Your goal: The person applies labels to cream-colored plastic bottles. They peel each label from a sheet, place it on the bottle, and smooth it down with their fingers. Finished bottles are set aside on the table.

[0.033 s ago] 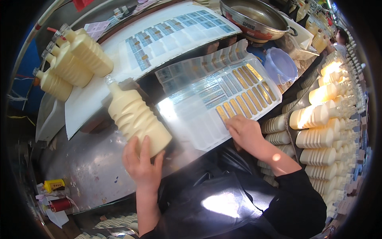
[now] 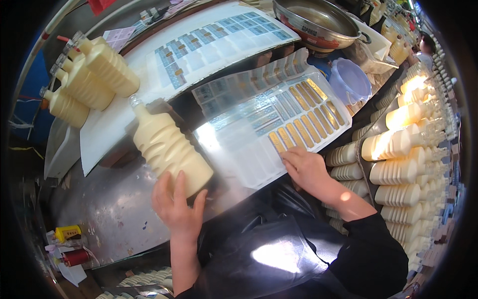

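Note:
A cream-coloured plastic bottle [image 2: 167, 142] with a clear neck and wavy grooves lies slanted on the metal table, its base towards me. My left hand [image 2: 177, 202] is closed about the base end, fingers on the near side and thumb by the bottom corner. Right of it lies a label sheet [image 2: 259, 167] with rows of gold and blue stickers and a blank stretch at left. My right hand [image 2: 306, 167] pinches at the near end of a gold label [image 2: 288, 138] on this sheet. Its fingertips partly hide that end.
Several cream bottles [image 2: 112, 67] stand at far left. A white board [image 2: 199, 62] bears more blue labels. A steel pan [image 2: 318, 22] and a lilac bucket [image 2: 351, 79] are at far right. Rows of bottles [image 2: 396, 172] fill the right side. A red thread spool [image 2: 75, 256] sits lower left.

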A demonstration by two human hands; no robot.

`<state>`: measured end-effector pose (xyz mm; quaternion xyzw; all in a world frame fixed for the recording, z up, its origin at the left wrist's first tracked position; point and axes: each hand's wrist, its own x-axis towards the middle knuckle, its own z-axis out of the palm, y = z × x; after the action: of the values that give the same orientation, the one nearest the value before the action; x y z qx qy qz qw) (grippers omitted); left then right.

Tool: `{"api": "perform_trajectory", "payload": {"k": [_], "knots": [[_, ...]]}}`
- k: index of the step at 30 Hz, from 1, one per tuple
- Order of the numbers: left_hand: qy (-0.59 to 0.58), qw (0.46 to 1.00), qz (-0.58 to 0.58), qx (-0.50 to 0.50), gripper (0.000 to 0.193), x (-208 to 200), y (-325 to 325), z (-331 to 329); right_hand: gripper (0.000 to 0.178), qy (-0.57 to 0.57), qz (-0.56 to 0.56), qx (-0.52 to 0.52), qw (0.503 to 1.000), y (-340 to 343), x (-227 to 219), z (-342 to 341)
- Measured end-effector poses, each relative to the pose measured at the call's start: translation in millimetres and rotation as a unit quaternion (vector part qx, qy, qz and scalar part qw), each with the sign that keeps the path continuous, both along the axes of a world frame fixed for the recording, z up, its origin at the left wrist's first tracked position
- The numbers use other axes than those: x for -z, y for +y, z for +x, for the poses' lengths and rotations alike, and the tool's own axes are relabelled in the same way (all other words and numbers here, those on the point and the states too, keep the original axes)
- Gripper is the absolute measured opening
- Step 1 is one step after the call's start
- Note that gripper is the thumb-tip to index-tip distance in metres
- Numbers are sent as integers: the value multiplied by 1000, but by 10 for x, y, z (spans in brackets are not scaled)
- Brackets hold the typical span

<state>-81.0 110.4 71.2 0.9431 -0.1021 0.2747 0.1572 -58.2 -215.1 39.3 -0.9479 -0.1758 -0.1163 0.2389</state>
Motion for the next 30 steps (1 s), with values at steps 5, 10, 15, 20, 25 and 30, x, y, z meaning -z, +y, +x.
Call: {"api": "perform_trajectory", "payload": {"k": [5, 10, 15, 20, 25, 30], "knots": [[-47, 998, -1, 53, 42, -130, -145, 6, 25, 8, -47, -8, 999, 50, 62, -198], [-34, 983, -66, 171, 27, -126, -417, 73, 29, 34, -44, 2, 998, 114, 81, -117], [-20, 969, -90, 230, 27, -82, -587, 91, 34, 10, -45, 9, 999, 333, 198, 343], [-6, 964, -109, 244, 25, -42, -633, 58, 34, 104, -123, 22, 987, 512, 356, 523], [14, 961, -123, 248, 24, 40, -578, 14, 34, 161, -135, -129, 969, 530, 289, 77], [33, 960, -141, 239, 23, 130, -528, -9, 45, 106, -84, -165, 977, 544, 251, -53]]}}
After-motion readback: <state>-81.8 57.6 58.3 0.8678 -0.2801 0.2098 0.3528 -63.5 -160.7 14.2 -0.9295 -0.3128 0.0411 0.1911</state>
